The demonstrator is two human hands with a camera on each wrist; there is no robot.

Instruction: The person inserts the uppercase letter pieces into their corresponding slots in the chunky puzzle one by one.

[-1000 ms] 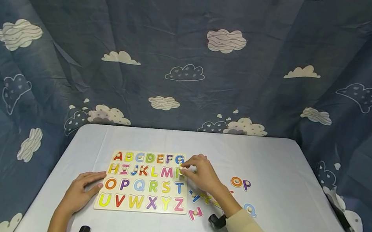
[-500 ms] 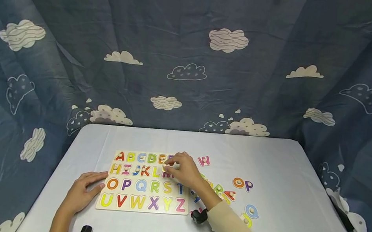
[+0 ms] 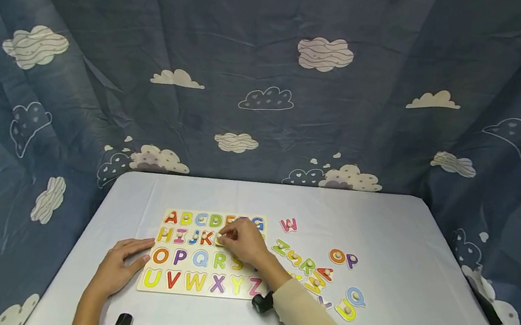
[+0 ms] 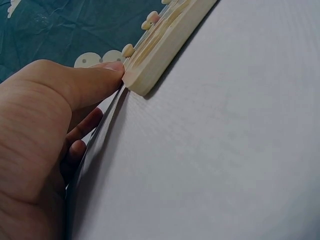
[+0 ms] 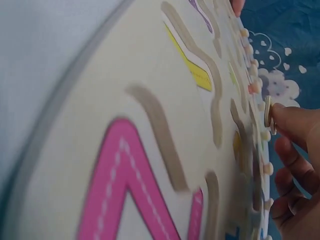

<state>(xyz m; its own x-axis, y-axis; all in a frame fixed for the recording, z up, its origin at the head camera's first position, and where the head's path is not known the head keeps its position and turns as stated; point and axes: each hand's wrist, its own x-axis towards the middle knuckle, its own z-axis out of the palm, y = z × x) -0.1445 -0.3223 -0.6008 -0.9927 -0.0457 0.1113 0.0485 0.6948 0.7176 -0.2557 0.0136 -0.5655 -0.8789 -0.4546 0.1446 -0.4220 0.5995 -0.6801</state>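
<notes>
A wooden alphabet puzzle board lies on the white-covered table, with knobbed letters seated in its upper two rows. My right hand is over the second row, just right of the K. Thumb and finger pinch a small wooden letter piece, seen edge-on in the right wrist view; which letter it is I cannot tell. At the board's left edge rests my left hand, fingers extended. In the left wrist view its thumb touches the board's corner. The right hand covers part of the upper rows.
Loose knobbed letters lie right of the board: a pink W, an orange O, a purple P, a blue Q, a yellow U and several others. A dark cloud-patterned curtain hangs behind the table.
My right hand has moved left across the board with the pinched letter, from the right end of the second row to beside the K. The left hand has stayed at the board's edge.
</notes>
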